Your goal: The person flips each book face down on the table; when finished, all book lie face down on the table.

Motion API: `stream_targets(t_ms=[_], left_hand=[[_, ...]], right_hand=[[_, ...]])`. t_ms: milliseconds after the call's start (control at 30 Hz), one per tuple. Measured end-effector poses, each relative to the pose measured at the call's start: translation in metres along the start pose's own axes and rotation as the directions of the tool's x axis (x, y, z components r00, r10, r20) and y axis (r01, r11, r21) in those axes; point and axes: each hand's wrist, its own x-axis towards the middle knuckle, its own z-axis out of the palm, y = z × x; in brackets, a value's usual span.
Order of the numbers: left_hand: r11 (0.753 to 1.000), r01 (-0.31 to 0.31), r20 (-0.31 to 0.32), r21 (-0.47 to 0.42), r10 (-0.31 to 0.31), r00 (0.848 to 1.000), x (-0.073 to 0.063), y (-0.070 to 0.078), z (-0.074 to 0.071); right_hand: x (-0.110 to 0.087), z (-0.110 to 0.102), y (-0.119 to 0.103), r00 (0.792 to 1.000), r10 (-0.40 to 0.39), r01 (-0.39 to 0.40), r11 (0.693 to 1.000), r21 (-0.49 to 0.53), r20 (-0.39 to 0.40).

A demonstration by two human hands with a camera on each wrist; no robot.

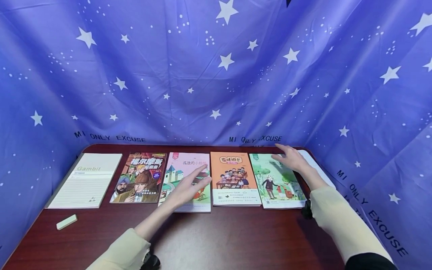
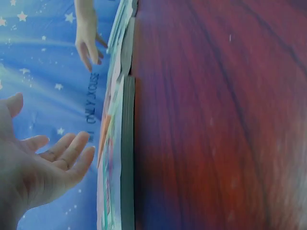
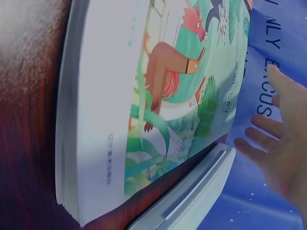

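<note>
Five books lie side by side across the dark red table. My left hand (image 1: pixel 189 187), fingers extended, hovers over the pink book (image 1: pixel 200 206) with a castle and a crab on its cover; the left wrist view shows the hand above the covers, holding nothing. My right hand (image 1: pixel 291 159) is over the upper right part of the green book (image 1: pixel 270 170) with animals on its cover. In the right wrist view its fingers (image 3: pixel 266 127) are spread and hold nothing. Between the two hands lies the orange book (image 1: pixel 233 155) with children drawn on it.
Left of the pink book are a dark detective comic book (image 1: pixel 138 183) and a cream Gambit notebook (image 1: pixel 87 180). A whitish eraser (image 1: pixel 66 222) lies at the front left. A white flat object (image 1: pixel 317 165) sits right of the green book. A blue starry curtain (image 1: pixel 189 75) hangs behind.
</note>
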Motion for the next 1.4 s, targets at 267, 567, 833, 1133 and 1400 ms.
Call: stream_targets(t_ms=[267, 567, 833, 1133, 1400], left_hand=[[0.999, -0.024, 0.06, -0.046, 0.027, 0.998, -0.003, 0.004, 0.022], [0.992, -0.016, 0.152, -0.122, 0.034, 0.988, -0.008, 0.011, 0.046], [0.988, -0.005, 0.208, -0.152, 0.036, 0.977, -0.013, 0.018, 0.064], [0.97, 0.038, 0.269, -0.242, 0.03, 0.963, -0.016, 0.025, 0.081], [0.888, 0.193, 0.322, -0.417, -0.055, 0.945, -0.019, 0.03, 0.104]], right_hand=[[0.001, 0.005, -0.002, 0.998, 0.005, -0.005, 1.0, 0.01, 0.063], [0.005, 0.009, 0.0, 0.992, -0.009, 0.01, 1.0, -0.008, 0.127], [0.002, 0.011, 0.003, 0.985, 0.016, -0.01, 0.999, -0.038, 0.169], [0.001, 0.01, -0.001, 0.982, 0.024, -0.01, 0.997, -0.077, 0.189], [0.003, 0.005, -0.001, 0.972, 0.031, -0.009, 0.995, -0.097, 0.231]])
